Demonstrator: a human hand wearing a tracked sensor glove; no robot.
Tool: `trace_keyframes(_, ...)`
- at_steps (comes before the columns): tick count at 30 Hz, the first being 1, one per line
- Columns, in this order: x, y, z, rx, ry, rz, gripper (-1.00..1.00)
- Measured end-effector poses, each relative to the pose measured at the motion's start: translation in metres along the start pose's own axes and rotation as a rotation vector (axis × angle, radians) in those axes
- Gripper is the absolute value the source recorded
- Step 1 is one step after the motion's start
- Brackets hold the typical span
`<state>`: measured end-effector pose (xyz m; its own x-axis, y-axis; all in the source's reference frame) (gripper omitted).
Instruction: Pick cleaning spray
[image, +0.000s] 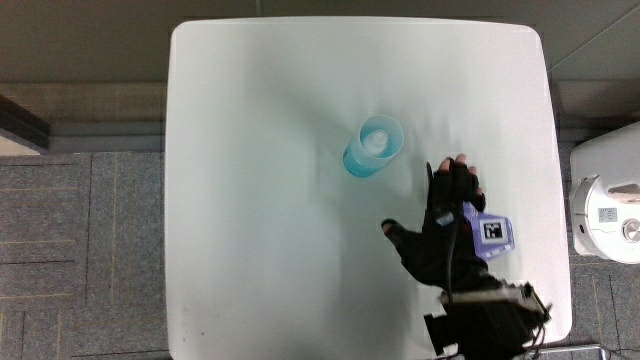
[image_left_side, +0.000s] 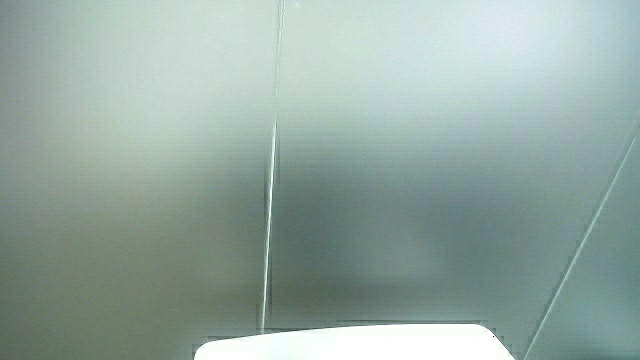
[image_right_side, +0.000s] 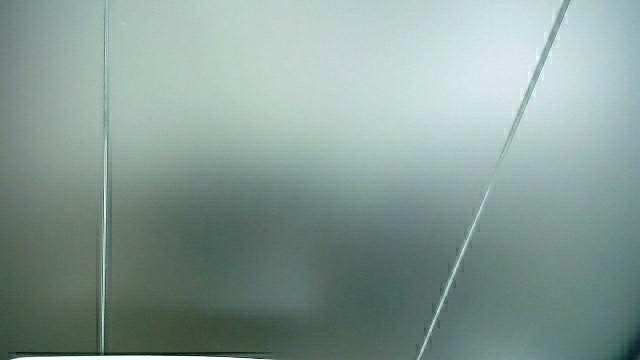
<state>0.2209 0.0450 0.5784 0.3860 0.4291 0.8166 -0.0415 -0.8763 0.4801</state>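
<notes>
While my hand (image: 448, 228) rests spread and empty on the table (image: 250, 150), the blue container (image: 372, 147) stands nearby, farther from me; both side views give only pale wall w/ a table sliver.

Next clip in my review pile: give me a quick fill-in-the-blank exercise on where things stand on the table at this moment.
1. The only item standing on the white table is a light ____ container.
2. The hand wears a ____ glove.
3. The hand is ____ the person than the container.
4. The hand's fingers hold ____.

Both side views show mostly a pale wall.

Missing words: blue; black; nearer to; nothing
</notes>
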Motion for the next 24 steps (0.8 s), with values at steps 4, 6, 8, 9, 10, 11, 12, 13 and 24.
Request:
trace_keyframes(4, 0.001, 0.013, -0.007, -0.018, 0.091, 0.040, 0.00)
trace_keyframes(6, 0.005, 0.021, -0.009, -0.029, 0.114, 0.067, 0.00)
trace_keyframes(8, 0.003, 0.025, -0.011, -0.043, 0.168, 0.076, 0.00)
trace_keyframes(9, 0.000, 0.025, -0.012, -0.048, 0.202, 0.082, 0.00)
trace_keyframes(10, 0.000, 0.026, -0.012, -0.046, 0.201, 0.093, 0.00)
trace_keyframes(11, -0.001, 0.027, -0.013, -0.047, 0.223, 0.098, 0.00)
trace_keyframes(12, 0.003, 0.031, -0.013, -0.056, 0.233, 0.104, 0.00)
trace_keyframes(13, -0.001, 0.031, -0.013, -0.062, 0.258, 0.104, 0.00)
trace_keyframes(24, 0.002, 0.045, -0.018, -0.068, 0.435, 0.188, 0.20)
